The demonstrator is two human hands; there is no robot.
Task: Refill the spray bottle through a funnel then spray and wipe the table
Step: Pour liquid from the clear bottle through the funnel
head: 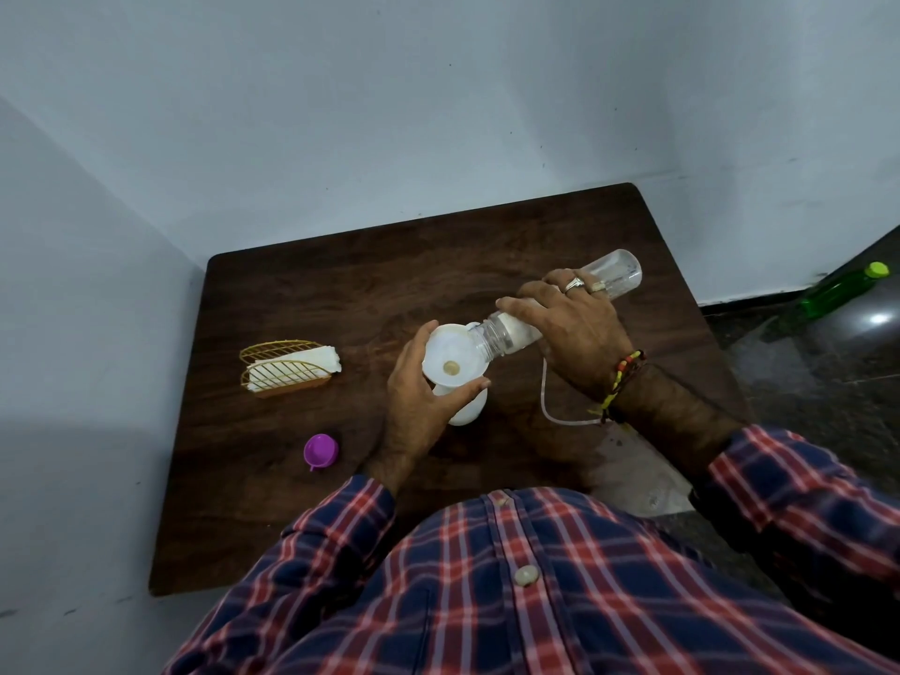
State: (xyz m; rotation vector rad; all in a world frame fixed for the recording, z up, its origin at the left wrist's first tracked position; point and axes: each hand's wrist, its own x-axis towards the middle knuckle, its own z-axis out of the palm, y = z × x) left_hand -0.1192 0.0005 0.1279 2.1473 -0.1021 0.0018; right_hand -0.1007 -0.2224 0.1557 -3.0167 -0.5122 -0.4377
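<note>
The right hand (574, 328) is wrapped around a clear plastic bottle (560, 304), fingers curled over its barrel, holding it tipped steeply with its threaded mouth down over the rim of a white funnel (450, 365). The bottle's rounded base points up and far right. Rings show on two fingers and a beaded band circles the wrist.

The left hand (421, 387) cups the funnel from the left side, thumb at the near rim and fingers curved around the far rim, steadying it. The funnel is smooth, wide and shallow, with a small round hole at its centre. It sits in the neck of the white spray bottle (465, 406), whose rounded body shows just below the hand, standing near the middle of the table (302, 294).

A thin clear tube (550, 401) curves on the tabletop just right of the spray bottle, under the right wrist. A purple cap (321, 450) lies on the near left. Farther left stands a gold wire holder (282, 367) with a white folded cloth (311, 365) in it.

The table is dark wood-grain with rounded corners, pushed into a corner of pale blue-grey walls (438, 90). On the dark speckled floor at far right lies a green bottle (842, 289) with a lime cap.
</note>
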